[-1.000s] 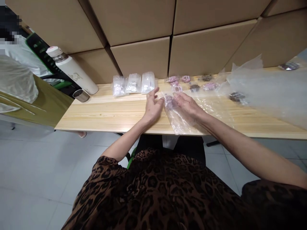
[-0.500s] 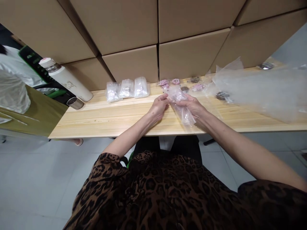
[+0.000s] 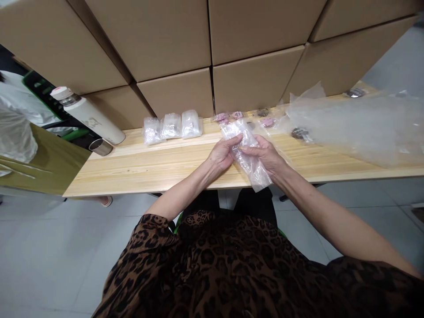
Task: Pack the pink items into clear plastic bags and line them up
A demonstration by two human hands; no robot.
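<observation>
A clear plastic bag [image 3: 253, 170] is held between my two hands over the front part of the wooden table. My left hand [image 3: 225, 152] grips its left side, thumb lying on top. On the right side, my right hand [image 3: 265, 154] closes on the same bag with the thumb across it. What is inside the bag, if anything, I cannot make out. Just beyond it lie small pink packets [image 3: 266, 122] and dark packets [image 3: 263, 112] in clear wrapping. Three filled clear bags [image 3: 171, 125] stand in a row to the left.
Cardboard boxes [image 3: 175, 97] line the back of the table [image 3: 139, 170]. A white thermos [image 3: 91, 117] and its metal cup [image 3: 101, 147] stand at the left end. A large sheet of clear plastic [image 3: 347, 128] covers the right side. Another person [image 3: 16, 132] is at the far left.
The bag looks flatter and more stretched out toward me. My left thumb has moved onto its top. The view has shifted slightly.
</observation>
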